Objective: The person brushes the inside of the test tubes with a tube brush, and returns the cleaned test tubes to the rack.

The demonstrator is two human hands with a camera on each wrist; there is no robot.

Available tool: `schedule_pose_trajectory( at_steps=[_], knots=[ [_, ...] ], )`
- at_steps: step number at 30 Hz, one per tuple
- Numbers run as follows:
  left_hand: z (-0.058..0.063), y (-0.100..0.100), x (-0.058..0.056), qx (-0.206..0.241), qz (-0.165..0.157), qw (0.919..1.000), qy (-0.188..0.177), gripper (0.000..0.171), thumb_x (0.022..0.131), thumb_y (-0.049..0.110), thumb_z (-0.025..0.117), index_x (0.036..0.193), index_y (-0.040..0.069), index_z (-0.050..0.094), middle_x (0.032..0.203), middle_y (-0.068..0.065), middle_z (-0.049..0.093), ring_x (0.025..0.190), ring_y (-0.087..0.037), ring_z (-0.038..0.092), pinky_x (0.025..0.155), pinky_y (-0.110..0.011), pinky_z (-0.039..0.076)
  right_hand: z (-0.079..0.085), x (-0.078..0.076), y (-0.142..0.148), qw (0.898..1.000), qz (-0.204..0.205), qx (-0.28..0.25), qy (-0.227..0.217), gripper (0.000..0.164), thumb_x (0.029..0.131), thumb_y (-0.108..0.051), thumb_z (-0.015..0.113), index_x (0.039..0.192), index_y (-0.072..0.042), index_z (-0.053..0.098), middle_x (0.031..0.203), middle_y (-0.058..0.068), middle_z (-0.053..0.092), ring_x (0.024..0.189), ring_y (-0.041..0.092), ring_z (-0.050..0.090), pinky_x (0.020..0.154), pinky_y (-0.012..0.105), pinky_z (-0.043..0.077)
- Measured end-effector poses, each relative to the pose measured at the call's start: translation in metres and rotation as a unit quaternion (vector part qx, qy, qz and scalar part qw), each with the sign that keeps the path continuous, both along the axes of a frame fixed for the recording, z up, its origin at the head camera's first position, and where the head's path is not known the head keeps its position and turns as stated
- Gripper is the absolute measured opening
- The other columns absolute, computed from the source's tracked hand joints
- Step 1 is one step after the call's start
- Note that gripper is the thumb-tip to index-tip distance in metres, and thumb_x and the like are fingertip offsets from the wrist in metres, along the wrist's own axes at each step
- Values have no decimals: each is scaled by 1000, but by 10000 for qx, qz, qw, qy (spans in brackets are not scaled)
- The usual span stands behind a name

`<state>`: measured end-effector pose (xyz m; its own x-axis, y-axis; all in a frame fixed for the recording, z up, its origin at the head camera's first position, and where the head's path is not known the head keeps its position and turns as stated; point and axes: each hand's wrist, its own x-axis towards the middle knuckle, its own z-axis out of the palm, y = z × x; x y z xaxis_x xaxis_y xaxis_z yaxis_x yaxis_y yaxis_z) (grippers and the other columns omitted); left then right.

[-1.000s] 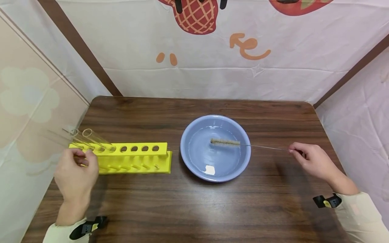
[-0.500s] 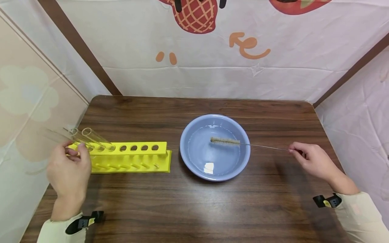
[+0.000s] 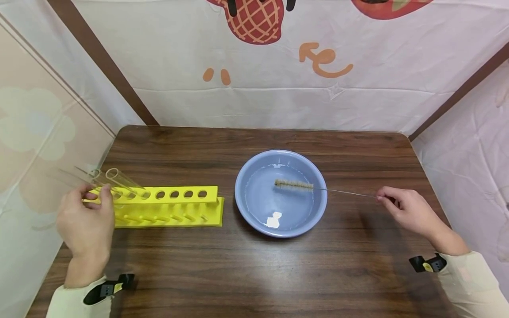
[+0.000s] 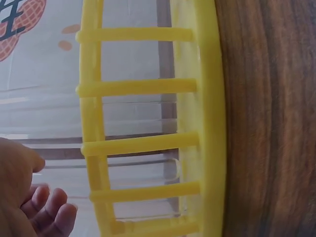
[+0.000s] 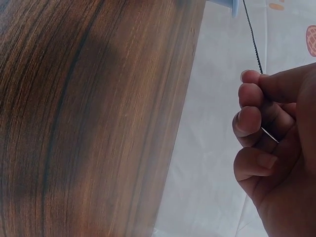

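In the head view, my left hand (image 3: 87,218) is at the left end of a yellow test tube rack (image 3: 180,194), thumb and fingers apart near the tubes. The left wrist view shows its fingers (image 4: 55,203) loosely bent, with nothing visibly gripped. Clear glass test tubes (image 3: 123,180) lean in the rack's left holes; the hand partly hides the leftmost ones. My right hand (image 3: 409,210) pinches the thin wire handle of a test tube brush (image 3: 294,185). The brush's bristled head lies over the water in a blue basin (image 3: 241,207), its wire crossing the right rim.
The dark wooden table (image 3: 238,274) carries the rack on the left and the basin near the middle. Printed cloth walls (image 3: 258,108) stand behind the table and at both sides. More of the rack's holes, to the right of the tubes, hold nothing.
My left hand has moved a little left along the rack's end, and its thumb and fingers have spread wider. The right hand and brush have stayed in place.
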<state>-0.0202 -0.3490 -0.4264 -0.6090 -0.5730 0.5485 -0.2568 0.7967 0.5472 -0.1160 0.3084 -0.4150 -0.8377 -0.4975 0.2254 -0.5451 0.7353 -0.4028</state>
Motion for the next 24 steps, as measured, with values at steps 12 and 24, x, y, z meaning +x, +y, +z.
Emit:
schedule_pose_trajectory(
  at_steps=[12, 24],
  knots=[
    [21, -1, -2, 169, 139, 9965, 809, 21, 95, 27, 64, 102, 9, 73, 88, 38, 44, 63, 28, 38, 65, -1, 31, -2, 0, 1, 10000, 10, -46, -79, 23, 91, 7, 69, 92, -16, 69, 71, -12, 58, 51, 2, 39, 45, 23, 36],
    [60, 17, -5, 195, 414, 9750, 2176, 19, 91, 16, 60, 103, 7, 72, 90, 32, 52, 77, 19, 53, 71, -1, 42, -1, 1, 1, 9996, 72, -194, -204, 24, 93, 7, 66, 91, -17, 66, 72, -12, 58, 53, 1, 40, 46, 22, 37]
  ],
)
